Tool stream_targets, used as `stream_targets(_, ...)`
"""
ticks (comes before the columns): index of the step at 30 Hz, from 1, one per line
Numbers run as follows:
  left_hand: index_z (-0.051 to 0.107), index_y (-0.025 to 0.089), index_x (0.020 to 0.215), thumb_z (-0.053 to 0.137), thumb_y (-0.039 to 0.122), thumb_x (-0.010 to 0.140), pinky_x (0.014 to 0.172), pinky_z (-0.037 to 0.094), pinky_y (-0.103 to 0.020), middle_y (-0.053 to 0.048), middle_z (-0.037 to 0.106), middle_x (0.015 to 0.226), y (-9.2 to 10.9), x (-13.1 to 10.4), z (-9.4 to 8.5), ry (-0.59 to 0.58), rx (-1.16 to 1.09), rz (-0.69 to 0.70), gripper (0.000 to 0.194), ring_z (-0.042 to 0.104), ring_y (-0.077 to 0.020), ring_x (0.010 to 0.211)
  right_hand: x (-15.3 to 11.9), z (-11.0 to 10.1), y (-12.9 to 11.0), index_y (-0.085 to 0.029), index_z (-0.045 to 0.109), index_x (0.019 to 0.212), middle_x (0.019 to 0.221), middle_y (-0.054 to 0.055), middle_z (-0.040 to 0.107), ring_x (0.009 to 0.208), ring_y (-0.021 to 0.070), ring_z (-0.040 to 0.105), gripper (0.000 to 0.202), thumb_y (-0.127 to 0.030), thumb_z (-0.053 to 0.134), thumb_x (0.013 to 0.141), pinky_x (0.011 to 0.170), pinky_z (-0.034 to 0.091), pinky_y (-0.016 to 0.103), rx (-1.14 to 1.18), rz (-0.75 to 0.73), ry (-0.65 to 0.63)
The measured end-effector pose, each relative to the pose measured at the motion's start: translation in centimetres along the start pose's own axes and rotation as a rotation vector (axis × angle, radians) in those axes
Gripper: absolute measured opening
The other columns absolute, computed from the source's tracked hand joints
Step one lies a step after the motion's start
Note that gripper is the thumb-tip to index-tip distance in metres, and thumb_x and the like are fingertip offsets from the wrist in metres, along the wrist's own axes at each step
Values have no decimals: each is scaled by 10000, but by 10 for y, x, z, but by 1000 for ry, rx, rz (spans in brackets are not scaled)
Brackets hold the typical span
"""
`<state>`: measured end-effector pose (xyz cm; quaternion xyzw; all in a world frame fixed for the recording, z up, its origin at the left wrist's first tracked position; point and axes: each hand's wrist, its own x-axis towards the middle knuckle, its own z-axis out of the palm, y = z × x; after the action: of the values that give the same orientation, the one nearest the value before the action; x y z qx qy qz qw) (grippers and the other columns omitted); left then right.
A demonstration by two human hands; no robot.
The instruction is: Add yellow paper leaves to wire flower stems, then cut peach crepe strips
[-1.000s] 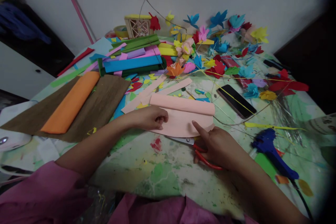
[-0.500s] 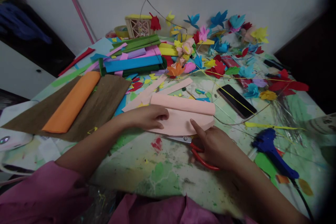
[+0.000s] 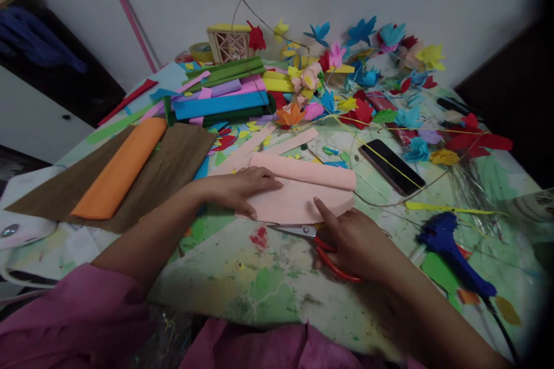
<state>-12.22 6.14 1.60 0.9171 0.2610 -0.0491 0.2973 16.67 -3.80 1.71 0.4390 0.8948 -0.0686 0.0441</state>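
A sheet of peach crepe paper [image 3: 298,199], its far side still rolled up, lies in the middle of the table. My left hand [image 3: 242,187] rests on the sheet's left end, fingers stretched out and thumb apart. On the right, my right hand [image 3: 352,242] holds red-handled scissors [image 3: 306,230] by the handles, its index finger extended onto the paper's right part. The blades point left along the sheet's near edge. Peach strips [image 3: 294,141] lie just beyond the roll.
An orange paper roll [image 3: 121,167] lies on brown paper [image 3: 182,150] to the left. Right of centre are a phone [image 3: 392,166] and a blue glue gun [image 3: 454,253] with its cord. Paper flowers [image 3: 361,31], coloured rolls [image 3: 220,105] and a bent wire spread across the back.
My left hand's fingers have stretched out and lie flatter on the paper's left end, with the thumb shifted to the left. My right hand and the scissors stay in place.
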Motion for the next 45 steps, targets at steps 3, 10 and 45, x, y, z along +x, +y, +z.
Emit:
stream_targets(3,286,291,1403,601,519,742,1015,259,-413,-99,374,1338,2,1,0,7,8,-8,767,346,-297,1204,0,0,0,-17,227,1417,814,134,686,803,288,595,825,-387,536,747,735,405,368,-1,-10,1)
stream_targets(10,293,289,1401,616,514,731,1011,262,-409,-101,368,1334,1,2,1,16,8,-12,777,347,-299,1202,3,0,-2,-27,240,1408,831,141,685,774,269,595,792,-371,528,755,711,391,351,-27,-33,13)
stream_targets(45,303,259,1399,642,500,706,1038,230,-433,-114,322,1397,1,0,0,-9,-14,-47,808,297,-317,1259,14,3,-3,-86,310,1391,839,155,687,772,277,615,711,-341,529,765,639,382,329,-45,-63,15)
